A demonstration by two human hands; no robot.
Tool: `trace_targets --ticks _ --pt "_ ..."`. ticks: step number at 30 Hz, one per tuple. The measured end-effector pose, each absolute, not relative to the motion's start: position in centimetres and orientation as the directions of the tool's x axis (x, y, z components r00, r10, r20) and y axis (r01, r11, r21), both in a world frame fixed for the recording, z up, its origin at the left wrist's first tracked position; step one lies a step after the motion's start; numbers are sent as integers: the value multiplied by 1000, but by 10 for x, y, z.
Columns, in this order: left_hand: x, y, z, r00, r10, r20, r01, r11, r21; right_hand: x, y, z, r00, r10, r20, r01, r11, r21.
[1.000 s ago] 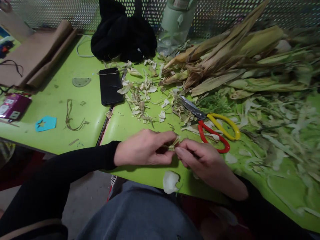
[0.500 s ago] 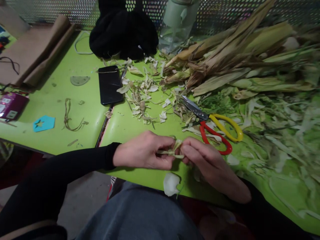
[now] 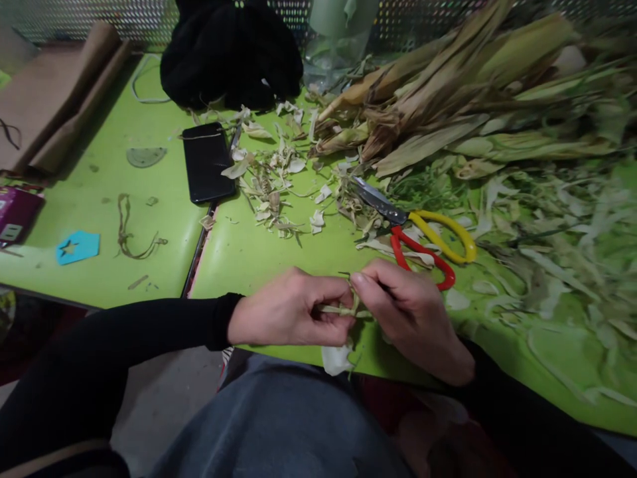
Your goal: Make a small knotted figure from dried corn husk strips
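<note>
Near the table's front edge, my left hand [image 3: 298, 309] is closed around a small bundle of pale green corn husk strips [image 3: 341, 310]. My right hand [image 3: 405, 312] pinches a strip at the bundle's right side, thumb and forefinger pressed together; its other fingers are partly hidden. Just below my left hand, a white piece of husk [image 3: 337, 359] lies by the table edge. Scissors [image 3: 398, 216] with one yellow and one red handle rest beyond my right hand, blades pointing away to the left.
Corn husks [image 3: 438, 99] are heaped at the back right, with loose shreds [image 3: 562, 265] below them. A black phone [image 3: 207, 162], a black cloth item [image 3: 231, 60], a clear bottle [image 3: 338, 46], a cyan paper shape [image 3: 78, 248], a twisted cord [image 3: 124, 232] and brown paper [image 3: 54, 93] also occupy the green table.
My right hand has shifted up over the husk strips, its fingertips now at the top of the bundle. My left hand keeps its hold. The whole view has moved slightly.
</note>
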State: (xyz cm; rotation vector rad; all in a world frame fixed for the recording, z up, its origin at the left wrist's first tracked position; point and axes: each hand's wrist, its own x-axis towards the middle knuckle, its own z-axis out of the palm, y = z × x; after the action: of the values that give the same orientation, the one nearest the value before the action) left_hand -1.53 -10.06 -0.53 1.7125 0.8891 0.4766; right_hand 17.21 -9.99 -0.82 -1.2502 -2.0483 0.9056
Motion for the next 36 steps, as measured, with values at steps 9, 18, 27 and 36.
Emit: trace_targets --ticks 9,18,27,36 --pt "-14 -92 -14 630 711 -312 51 364 930 181 -87 -11 -472 880 53 545 338 -767" --pt "-19 -91 -8 511 848 -145 266 4 964 184 -94 -5 -457 889 -16 502 243 -830" --pt "-17 -92 -10 513 850 -121 369 -91 925 177 -92 -9 -512 856 -69 524 247 -815" --pt "-14 -92 -7 555 826 -103 362 -129 923 172 -103 -14 -442 896 -43 403 155 -902"
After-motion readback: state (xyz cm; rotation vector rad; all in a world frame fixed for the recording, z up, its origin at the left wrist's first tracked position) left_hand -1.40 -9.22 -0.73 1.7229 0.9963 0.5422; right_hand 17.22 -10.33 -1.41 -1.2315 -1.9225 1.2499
